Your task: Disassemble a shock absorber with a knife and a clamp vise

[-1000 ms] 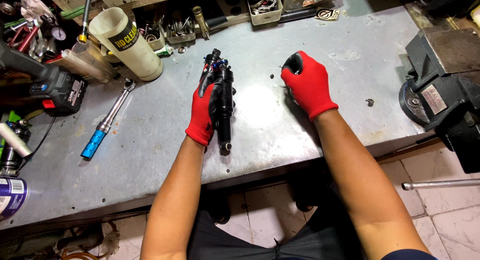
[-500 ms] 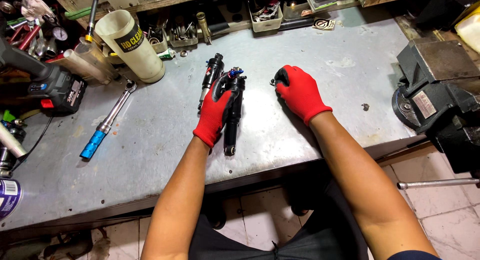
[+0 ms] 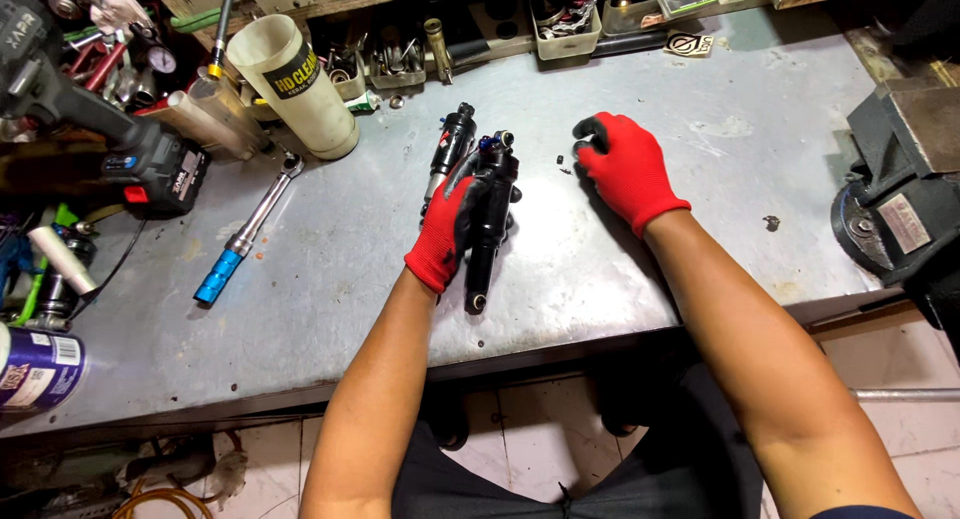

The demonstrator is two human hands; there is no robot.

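While the left hand (image 3: 441,237), in a red glove, curls around a black shock absorber (image 3: 487,211) lying on the grey metal workbench (image 3: 330,279), the right hand (image 3: 626,169) rests palm-down just beside it, fingertips bent over tiny dark parts (image 3: 562,163). A blue-handled ratchet wrench (image 3: 245,234) lies to the left.
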